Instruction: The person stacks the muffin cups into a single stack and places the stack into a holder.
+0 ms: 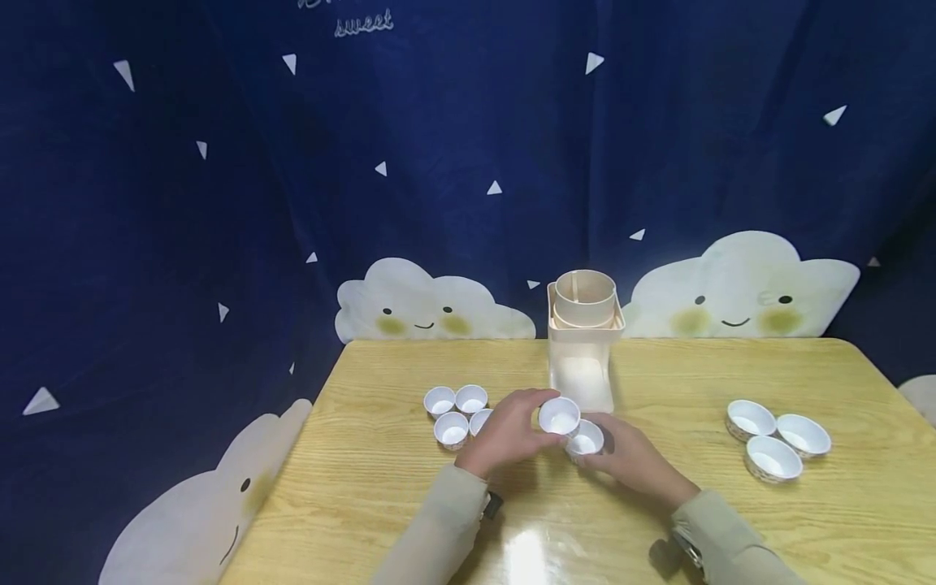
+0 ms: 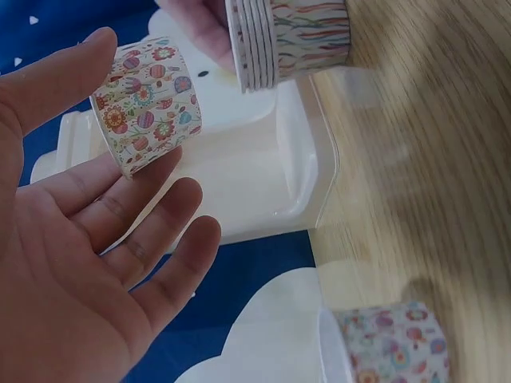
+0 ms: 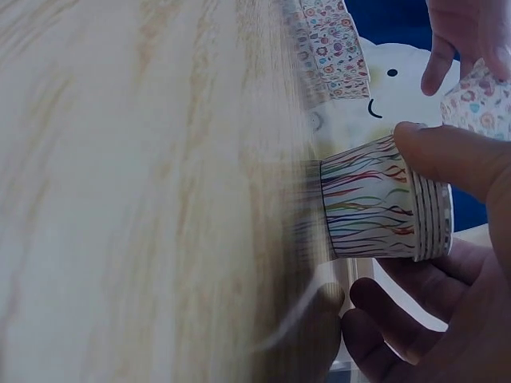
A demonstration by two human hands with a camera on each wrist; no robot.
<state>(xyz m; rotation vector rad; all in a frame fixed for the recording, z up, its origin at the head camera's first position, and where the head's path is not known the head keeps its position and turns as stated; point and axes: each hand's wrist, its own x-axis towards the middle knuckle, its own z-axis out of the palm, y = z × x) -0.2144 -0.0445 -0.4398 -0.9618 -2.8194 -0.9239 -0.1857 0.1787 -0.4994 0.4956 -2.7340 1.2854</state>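
Note:
Between thumb and fingers, my left hand (image 1: 512, 432) pinches a small paper cup (image 2: 152, 108) printed with flowers, its white mouth facing up in the head view. Just to the right and slightly lower, my right hand (image 1: 634, 457) grips a stack of paper cups (image 3: 371, 203) with colourful wavy lines and several nested rims. The stack's base is at or just above the table; I cannot tell which. Beside my left hand stand several flower-printed cups (image 1: 451, 431), one partly hidden by that hand. Both hands are in front of a cream holder (image 1: 582, 345).
Three white-lined cups (image 1: 773, 460) stand grouped on the right of the wooden table (image 1: 351, 487). The holder, with a round open top, stands near the back edge. Behind hangs a dark blue curtain (image 1: 453, 106) with clouds and triangles.

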